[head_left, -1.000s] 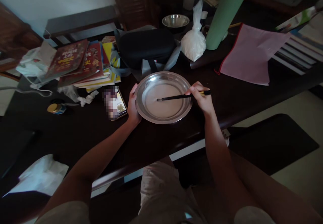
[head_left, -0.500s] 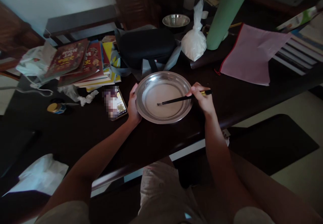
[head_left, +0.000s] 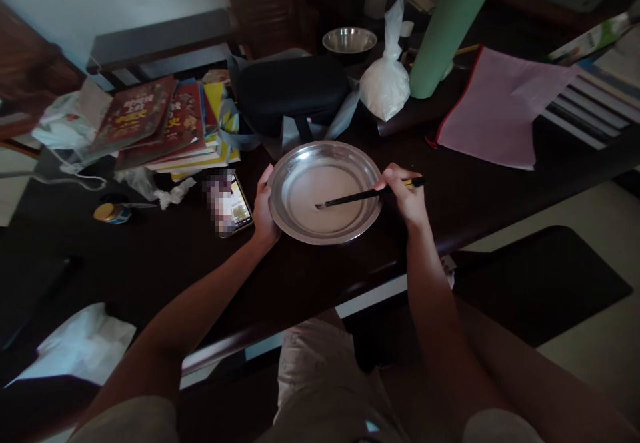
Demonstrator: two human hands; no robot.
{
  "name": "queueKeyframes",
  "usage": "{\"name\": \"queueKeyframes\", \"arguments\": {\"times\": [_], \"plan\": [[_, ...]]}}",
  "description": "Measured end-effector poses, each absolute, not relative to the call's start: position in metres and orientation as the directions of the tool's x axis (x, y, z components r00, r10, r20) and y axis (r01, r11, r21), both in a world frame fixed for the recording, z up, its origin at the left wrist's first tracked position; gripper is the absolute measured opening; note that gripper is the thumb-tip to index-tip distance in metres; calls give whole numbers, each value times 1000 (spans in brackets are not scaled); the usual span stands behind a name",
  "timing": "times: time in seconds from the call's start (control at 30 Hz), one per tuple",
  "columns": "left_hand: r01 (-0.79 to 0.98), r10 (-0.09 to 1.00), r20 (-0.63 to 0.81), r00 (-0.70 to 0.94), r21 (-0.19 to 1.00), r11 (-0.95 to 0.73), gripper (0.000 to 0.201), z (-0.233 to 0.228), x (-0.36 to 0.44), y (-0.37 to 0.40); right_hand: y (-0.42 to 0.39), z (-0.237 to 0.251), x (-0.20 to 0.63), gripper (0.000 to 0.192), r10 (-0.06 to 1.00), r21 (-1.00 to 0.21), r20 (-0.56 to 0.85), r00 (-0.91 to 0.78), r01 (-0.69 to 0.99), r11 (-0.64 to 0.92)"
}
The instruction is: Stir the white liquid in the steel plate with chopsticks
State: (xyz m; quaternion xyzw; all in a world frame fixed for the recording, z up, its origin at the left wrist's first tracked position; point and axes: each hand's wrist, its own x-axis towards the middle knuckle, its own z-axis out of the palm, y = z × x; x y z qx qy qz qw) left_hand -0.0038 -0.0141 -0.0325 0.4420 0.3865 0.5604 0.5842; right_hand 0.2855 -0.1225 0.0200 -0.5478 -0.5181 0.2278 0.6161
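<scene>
One round shiny metal plate (head_left: 300, 226) of whitish liquid, left hand (head_left: 263, 208) clasping its rim, right hand (head_left: 406, 196) pinching black chopsticks (head_left: 360, 196), can't count them, tips dipped in.

Both forearms are bare right up to the bottom edge of the view, no sleeves showing. The left hand (head_left: 264, 208) and the right hand (head_left: 407, 198) carry no gloves, no rings, no watch, no band at either wrist. Below them, light beige shorts (head_left: 313, 376) of creased, faintly dotted cloth cover the lap, and the knees beyond the hems are bare.
</scene>
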Motion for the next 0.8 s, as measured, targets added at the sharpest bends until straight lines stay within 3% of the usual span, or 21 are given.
{"name": "queueKeyframes", "arguments": {"times": [0.63,0.8], "plan": [[-380,998,-19,52,924,37,41,-30,-2,-15,-120,17,286,58,849,-902,411,331,281,327],[-381,999,-5,54,924,26,39,-30,-2,-15,-120,18,286,64,833,-907,405,377,283,313]]}}
